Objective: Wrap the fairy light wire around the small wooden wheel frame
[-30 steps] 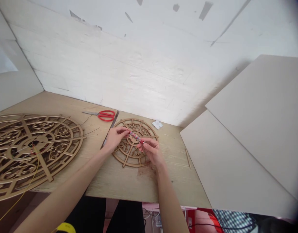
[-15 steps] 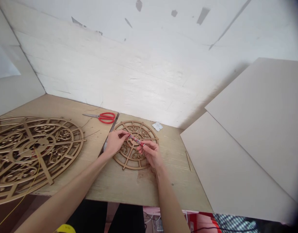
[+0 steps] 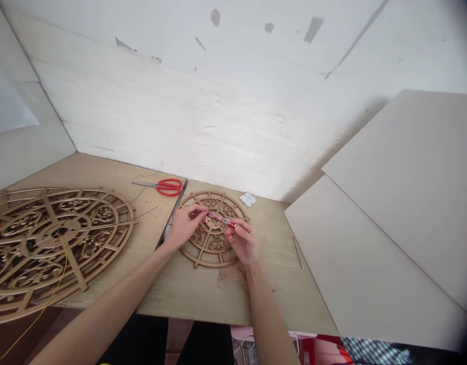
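Observation:
A slim tube with a red, white and dark printed pattern and red ends is held level between my hands. My left hand pinches its left end with thumb and fingertips. At the other end, my right hand has its thumb and fingers closed on the tube. Below both hands, a round gold-coloured openwork panel with spokes and scrolls lies flat on the table. The hands cover parts of its rim. What the tube contains cannot be made out.
Larger openwork discs are stacked at the left, with a yellow wire hanging off the table edge. Red-handled scissors and a small white packet lie near the wall. White boards lean at the right; a thin stick lies beside them.
The tube has turned nearer to level and moved slightly right with both hands. My right hand has come up a little. The whole view has shifted slightly.

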A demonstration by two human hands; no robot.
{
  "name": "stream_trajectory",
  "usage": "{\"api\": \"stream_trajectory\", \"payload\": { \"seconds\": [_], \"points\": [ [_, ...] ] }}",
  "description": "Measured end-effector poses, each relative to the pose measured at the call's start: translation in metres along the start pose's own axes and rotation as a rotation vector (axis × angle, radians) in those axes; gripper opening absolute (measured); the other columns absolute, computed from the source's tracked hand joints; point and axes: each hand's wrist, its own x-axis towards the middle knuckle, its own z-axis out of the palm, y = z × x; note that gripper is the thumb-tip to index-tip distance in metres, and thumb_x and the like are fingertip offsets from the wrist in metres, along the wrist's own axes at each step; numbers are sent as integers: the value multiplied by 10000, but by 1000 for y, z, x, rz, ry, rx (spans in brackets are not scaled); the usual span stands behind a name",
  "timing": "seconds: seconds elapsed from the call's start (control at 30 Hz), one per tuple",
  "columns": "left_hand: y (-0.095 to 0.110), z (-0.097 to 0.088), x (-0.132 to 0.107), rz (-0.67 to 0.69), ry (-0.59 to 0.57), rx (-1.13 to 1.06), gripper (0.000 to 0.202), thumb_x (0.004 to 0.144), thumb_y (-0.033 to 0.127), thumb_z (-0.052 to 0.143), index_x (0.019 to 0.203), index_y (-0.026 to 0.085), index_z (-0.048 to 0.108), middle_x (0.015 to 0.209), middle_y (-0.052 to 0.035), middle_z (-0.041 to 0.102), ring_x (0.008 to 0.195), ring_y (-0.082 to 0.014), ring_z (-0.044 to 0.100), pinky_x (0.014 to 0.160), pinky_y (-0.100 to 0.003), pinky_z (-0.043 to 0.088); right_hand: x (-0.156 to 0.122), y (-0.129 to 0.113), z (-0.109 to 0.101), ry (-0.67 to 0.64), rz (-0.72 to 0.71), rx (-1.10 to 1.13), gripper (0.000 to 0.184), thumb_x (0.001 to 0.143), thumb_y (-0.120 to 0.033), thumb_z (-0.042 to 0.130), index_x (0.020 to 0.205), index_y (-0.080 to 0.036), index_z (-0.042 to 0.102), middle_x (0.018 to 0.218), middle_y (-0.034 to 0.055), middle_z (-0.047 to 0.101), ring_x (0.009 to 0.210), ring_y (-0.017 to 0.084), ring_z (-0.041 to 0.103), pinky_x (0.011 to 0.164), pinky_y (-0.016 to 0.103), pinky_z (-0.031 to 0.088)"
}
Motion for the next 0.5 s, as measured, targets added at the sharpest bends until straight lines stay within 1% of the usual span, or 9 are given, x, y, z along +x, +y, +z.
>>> {"api": "stream_trajectory", "payload": {
  "seconds": [0.1, 0.2, 0.3, 0.5],
  "points": [
    [1, -1, 3, -47, -12, -110, 236, 707, 392, 726, 793, 172, 708, 737, -53, 726, 655, -204, 675, 672, -377, 585, 0, 0, 0, 20, -31, 43, 165, 705, -279, 790, 848, -214, 737, 611, -5, 664, 531, 107, 551, 480, 219, 436],
    [2, -1, 4, -86, -13, -164, 256, 682, 405, 750, 774, 170, 705, 721, -48, 719, 650, -199, 670, 671, -379, 593, -1, -2, 0, 8, -53, 81, 140, 718, -278, 774, 838, -225, 724, 580, -25, 611, 528, 96, 508, 493, 219, 412],
    [2, -1, 5, -92, -4, -176, 262, 672, 401, 759, 773, 165, 707, 710, -47, 715, 644, -197, 669, 689, -382, 594, -1, -4, 0, -15, -64, 78, 122, 727, -273, 761, 831, -234, 711, 583, -30, 584, 539, 96, 490, 513, 227, 403],
    [-4, 0, 4, -101, -5, -134, 261, 685, 396, 751, 790, 162, 711, 755, -68, 735, 702, -231, 709, 742, -421, 597, -1, -4, 1, 6, -49, -6, 131, 724, -299, 754, 828, -243, 696, 604, -20, 599, 532, 119, 487, 489, 254, 389]
  ]
}}
